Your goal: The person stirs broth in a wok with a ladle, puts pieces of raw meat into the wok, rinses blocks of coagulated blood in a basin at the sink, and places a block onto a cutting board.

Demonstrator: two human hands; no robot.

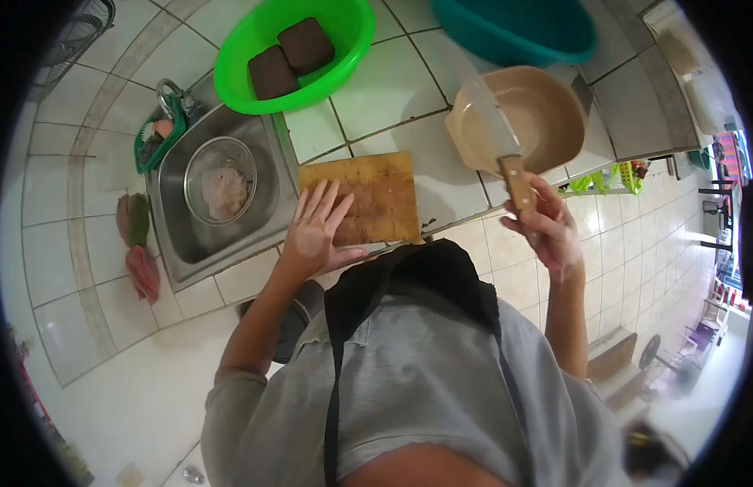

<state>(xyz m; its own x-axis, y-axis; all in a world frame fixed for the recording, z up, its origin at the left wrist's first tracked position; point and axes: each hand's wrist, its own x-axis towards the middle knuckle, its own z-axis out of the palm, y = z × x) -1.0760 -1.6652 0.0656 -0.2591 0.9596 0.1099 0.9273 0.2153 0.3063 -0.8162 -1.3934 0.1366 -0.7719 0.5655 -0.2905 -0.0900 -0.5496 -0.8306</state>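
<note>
My right hand (551, 231) is closed round the wooden handle of a knife (518, 185), held up at the counter's front edge. Its long blade points away from me, across the left side of a beige basin (552, 114). My left hand (316, 231) lies with fingers spread on the left part of a wooden cutting board (385, 195). The board rests on the tiled counter beside the sink. Inside the sink, a metal strainer (190, 195) contains pale pink raw meat (225, 193).
A green basin (230, 81) with two dark brown blocks (307, 45) stands behind the board. A teal basin (514, 36) is at the back right. Left are the steel sink (169, 235), a faucet (169, 91), a green caddy (147, 146) and cloths (138, 231).
</note>
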